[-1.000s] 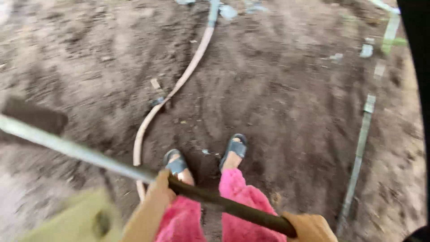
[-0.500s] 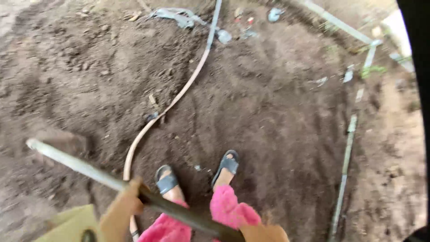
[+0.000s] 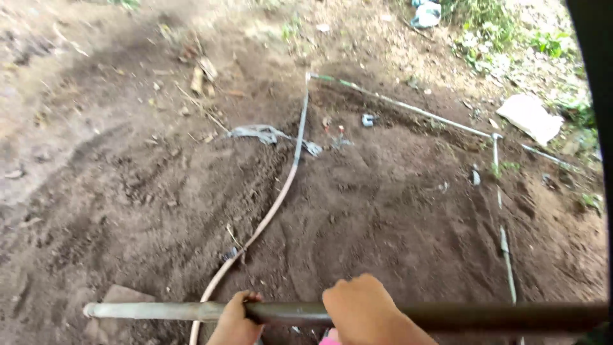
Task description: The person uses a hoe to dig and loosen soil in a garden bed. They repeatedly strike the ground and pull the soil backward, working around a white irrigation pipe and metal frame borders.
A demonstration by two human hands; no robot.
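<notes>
Head | both hands grip tool handle | hose on soil

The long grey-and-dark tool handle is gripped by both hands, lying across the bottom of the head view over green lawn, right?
Not quite. In the head view both hands, left hand and right hand, grip the long grey-and-dark tool handle, but beneath it is dark tilled soil, not lawn.

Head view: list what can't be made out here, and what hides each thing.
- Tool head: only a flat edge shows behind the long handle, which crosses it; its shape is unclear.
- Handle's far end: lost behind the dark strip at the right edge.
- Left hand and right hand: wrists cut by the bottom edge.
- Hose: its near end runs off the bottom edge.
- Small scraps on the soil: too small to identify.
</notes>
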